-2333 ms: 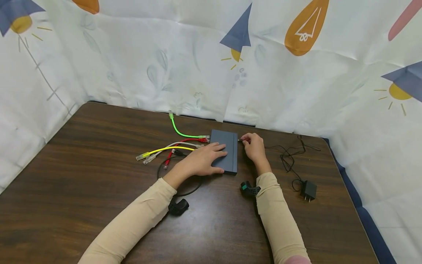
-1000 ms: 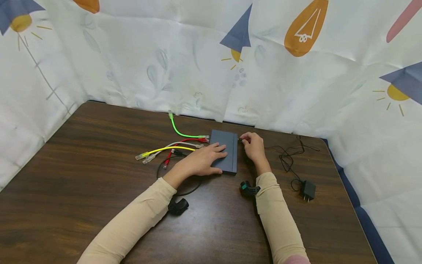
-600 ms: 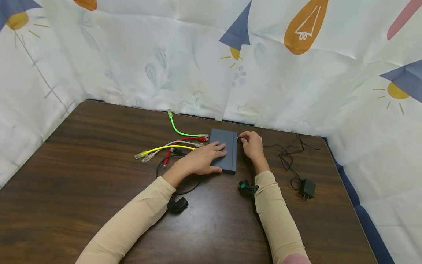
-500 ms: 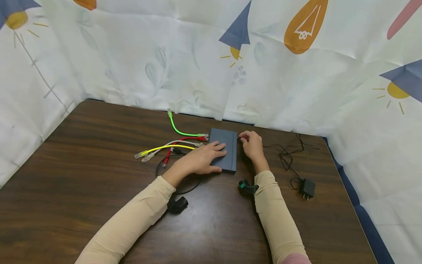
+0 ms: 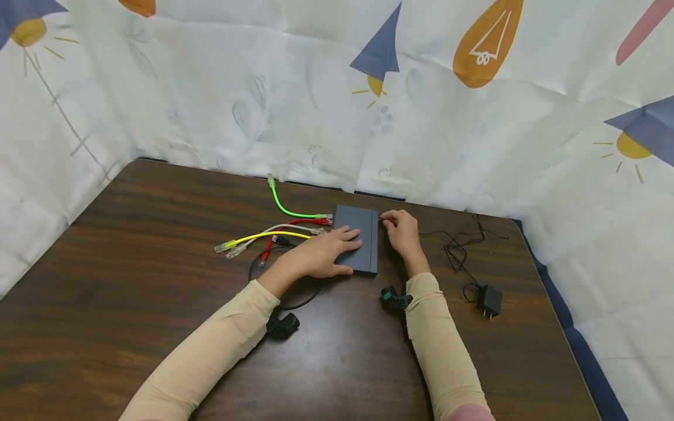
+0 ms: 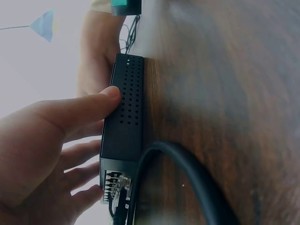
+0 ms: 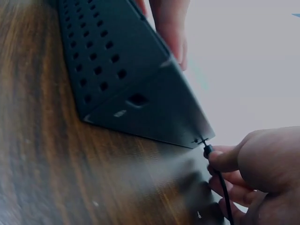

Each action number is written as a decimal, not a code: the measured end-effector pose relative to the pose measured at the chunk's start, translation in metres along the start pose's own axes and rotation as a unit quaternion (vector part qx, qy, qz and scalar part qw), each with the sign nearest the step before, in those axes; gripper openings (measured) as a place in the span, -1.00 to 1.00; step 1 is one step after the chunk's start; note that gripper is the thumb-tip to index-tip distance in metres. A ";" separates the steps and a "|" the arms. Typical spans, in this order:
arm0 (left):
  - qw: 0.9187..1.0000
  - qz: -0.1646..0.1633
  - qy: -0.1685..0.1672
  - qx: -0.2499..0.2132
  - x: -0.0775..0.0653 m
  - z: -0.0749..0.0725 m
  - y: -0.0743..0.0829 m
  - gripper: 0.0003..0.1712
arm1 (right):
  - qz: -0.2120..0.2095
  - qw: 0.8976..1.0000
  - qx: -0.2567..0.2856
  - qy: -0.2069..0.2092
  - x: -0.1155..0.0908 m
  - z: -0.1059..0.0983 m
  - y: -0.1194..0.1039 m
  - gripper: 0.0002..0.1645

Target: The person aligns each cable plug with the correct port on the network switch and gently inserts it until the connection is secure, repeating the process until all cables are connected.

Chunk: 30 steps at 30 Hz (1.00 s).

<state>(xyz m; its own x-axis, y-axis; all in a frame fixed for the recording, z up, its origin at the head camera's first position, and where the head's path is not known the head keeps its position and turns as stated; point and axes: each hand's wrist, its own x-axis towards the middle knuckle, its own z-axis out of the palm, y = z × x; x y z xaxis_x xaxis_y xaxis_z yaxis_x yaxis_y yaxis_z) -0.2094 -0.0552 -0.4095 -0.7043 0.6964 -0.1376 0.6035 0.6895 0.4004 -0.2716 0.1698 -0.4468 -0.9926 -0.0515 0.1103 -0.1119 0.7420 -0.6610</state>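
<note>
A flat dark blue-grey network switch (image 5: 365, 262) lies on the table, with vent holes along the side facing the person. My left hand (image 5: 322, 255) rests spread on its top, thumb touching the vented side (image 6: 129, 98). At the switch's right end, my right hand (image 5: 403, 235) pinches a black power plug (image 7: 207, 151) between thumb and fingers. The plug's tip meets the end face (image 7: 159, 112) near one corner, and its cord trails under the hand. Clear connectors of network cables sit in ports (image 6: 115, 185) at the left end.
Green (image 5: 281, 206), yellow (image 5: 263, 237), grey, red and black network cables spread left of the switch. A tangled power cord (image 5: 459, 251) leads to a black power adapter (image 5: 489, 300), prongs toward the person. A patterned white curtain (image 5: 316, 105) hangs behind the table.
My right hand has edged slightly left, so less of the plug shows between its fingertips and the switch. My left hand has stayed in place on the switch.
</note>
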 end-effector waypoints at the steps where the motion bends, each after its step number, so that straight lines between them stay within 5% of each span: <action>1: 1.000 0.000 0.000 -0.001 0.000 0.001 0.000 -0.21 | 0.000 1.000 0.003 -0.003 0.000 0.000 0.001 -0.77; 23: 1.000 -0.007 0.015 -0.002 -0.001 0.001 -0.001 -0.19 | 0.013 1.000 0.007 0.012 0.000 -0.005 0.007 -0.79; 30: 0.997 -0.053 0.051 -0.016 0.000 0.001 -0.003 -0.17 | 0.030 0.999 -0.013 0.004 0.000 -0.006 0.007 -0.76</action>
<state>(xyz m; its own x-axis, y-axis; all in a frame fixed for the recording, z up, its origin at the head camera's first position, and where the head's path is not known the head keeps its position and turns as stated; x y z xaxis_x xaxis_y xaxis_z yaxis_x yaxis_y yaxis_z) -0.2109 -0.0573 -0.4113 -0.7988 0.5951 -0.0883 0.5130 0.7504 0.4168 -0.2721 0.1791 -0.4470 -0.9970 -0.0010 0.0779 -0.0514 0.7606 -0.6472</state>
